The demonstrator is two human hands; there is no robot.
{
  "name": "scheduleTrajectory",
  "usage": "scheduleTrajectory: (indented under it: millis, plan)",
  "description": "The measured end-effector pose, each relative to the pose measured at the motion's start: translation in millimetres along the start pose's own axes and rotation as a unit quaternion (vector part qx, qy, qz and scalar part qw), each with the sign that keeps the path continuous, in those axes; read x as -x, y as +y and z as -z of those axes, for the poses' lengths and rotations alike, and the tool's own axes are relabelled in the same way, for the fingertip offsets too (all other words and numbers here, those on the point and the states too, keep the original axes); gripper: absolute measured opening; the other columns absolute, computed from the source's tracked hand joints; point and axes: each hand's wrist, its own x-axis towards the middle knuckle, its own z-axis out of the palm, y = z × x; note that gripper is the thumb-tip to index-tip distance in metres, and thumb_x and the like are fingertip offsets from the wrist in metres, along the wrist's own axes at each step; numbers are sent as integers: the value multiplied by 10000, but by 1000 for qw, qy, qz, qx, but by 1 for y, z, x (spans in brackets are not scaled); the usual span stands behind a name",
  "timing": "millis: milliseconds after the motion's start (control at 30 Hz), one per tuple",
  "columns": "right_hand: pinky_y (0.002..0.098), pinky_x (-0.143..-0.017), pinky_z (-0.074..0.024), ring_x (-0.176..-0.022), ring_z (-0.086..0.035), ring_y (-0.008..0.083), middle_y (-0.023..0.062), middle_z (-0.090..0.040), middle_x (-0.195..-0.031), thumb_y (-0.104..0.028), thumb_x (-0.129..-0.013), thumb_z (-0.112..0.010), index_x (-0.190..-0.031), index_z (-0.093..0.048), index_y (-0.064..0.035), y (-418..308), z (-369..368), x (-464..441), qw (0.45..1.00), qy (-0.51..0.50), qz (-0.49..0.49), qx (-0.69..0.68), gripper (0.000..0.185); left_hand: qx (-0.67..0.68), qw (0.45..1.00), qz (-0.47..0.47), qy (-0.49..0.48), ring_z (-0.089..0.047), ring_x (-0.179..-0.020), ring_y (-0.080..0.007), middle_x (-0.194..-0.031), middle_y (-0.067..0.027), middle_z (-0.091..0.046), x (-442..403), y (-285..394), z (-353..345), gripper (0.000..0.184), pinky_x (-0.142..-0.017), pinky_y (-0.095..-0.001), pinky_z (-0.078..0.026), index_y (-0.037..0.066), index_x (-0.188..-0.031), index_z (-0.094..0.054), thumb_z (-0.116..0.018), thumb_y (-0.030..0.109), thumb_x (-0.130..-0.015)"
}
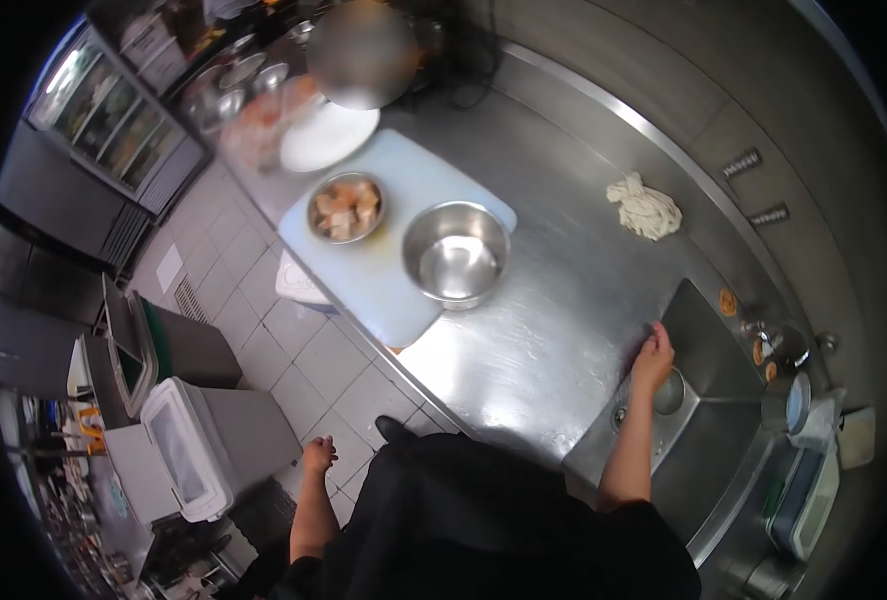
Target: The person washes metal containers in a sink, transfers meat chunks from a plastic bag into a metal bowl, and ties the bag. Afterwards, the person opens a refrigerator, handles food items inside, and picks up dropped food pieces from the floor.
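1. Centre: pale blue cutting board (415, 165), silver bowl (456, 262).
2. Upper centre-left: orange-pink and cream chunks (347, 212); white plate (331, 138).
3. Upper right: cream cloth (645, 208).
4. Lower left: grey floor tiles (313, 358) with a darker grid.
5. Right: silver-grey sink (718, 345).

No readable text, label, brand, number or sign anywhere in the kitchen view.
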Motion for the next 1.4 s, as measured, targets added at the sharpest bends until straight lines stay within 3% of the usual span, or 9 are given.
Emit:
scheduleTrajectory:
  millis: [167, 367, 533, 633, 833, 967, 1133, 1333, 1400]
  plan:
    - [319, -806, -491, -929, -631, 216, 91, -690, -1033, -87, -918, -595, -1161, -666, -72, -194, -25, 27, 960, -163, -96, -207, 253, 72, 997, 30, -3, -704, -617, -223, -781, -112, -694, -21, -38, 13, 337, -473, -332, -516, -5, -900, -612, -559, 320, -976]
    - [320, -815, -486, -945, -621, 210, 88, -682, -1026, -97, -918, -631, -1135, -664, -21, -365, -41, 51, 951, -93, 143, -259, 233, 154, 982, 108, -18, -705, -628, -238, -767, -111, -678, -60, -123, 58, 300, -472, -339, -519, -5, -912, -610, -558, 285, -967]
    - [312, -819, -492, -923, -626, 204, 108, -676, -1018, -59, -920, -606, -1019, -687, -7, -453, -63, 104, 904, -197, -31, -379, 138, 119, 976, 170, -66, -716, -693, -248, -873, -141, -704, -95, -198, 122, 221, -568, -391, -565, 6, -987, -655, -570, 179, -879]
    - [325, -816, -498, -931, -633, 228, 140, -670, -1016, 48, -839, -526, -908, -659, 3, -514, -87, 143, 902, -217, 248, -279, 157, -119, 991, -47, 47, -719, -774, -243, -940, -142, -717, -146, -241, 154, 324, -720, -391, -573, 59, -1124, -677, -583, 146, -827]
    - [334, -822, -507, -958, -652, 264, 133, -681, -1045, -37, -880, -557, -954, -667, -46, -570, -217, 260, 794, -526, 152, -263, 133, 107, 994, -24, 23, -703, -803, -225, -927, -121, -726, -245, -156, 270, 407, -776, -366, -541, 96, -1212, -653, -575, 143, -814]
    - [365, -813, -511, -993, -675, 290, 160, -697, -1059, -258, -886, -619, -1077, -669, -46, -527, -357, 323, 710, -625, 223, 235, 290, 110, 991, -58, 52, -695, -759, -220, -882, -110, -725, -291, -85, 353, 374, -757, -359, -538, 84, -1187, -659, -569, 148, -830]
    - [460, -827, -504, -987, -639, 381, 195, -672, -1039, -293, -880, -584, -1083, -641, -31, -384, -542, 404, 660, -745, 80, 64, 337, 120, 988, -71, 61, -690, -729, -208, -848, -107, -719, -342, -65, 413, 323, -712, -347, -543, 61, -1149, -669, -590, 189, -863]
    - [389, -690, -520, -838, -659, 295, 126, -670, -866, -211, -869, -582, -988, -660, -45, -524, -675, 381, 473, -853, 220, 34, 219, 238, 970, 34, 37, -717, -817, -179, -934, -101, -717, -344, -41, 503, 309, -696, -322, -546, 65, -1167, -660, -599, 203, -897]
    - [396, -651, -531, -717, -667, 254, 119, -691, -791, -233, -856, -589, -897, -689, -47, -617, -723, 373, 521, -843, 115, 68, 215, 353, 933, 57, 39, -709, -878, -177, -1063, -63, -697, -360, -31, 529, 306, -718, -296, -539, 69, -1217, -627, -593, 198, -941]
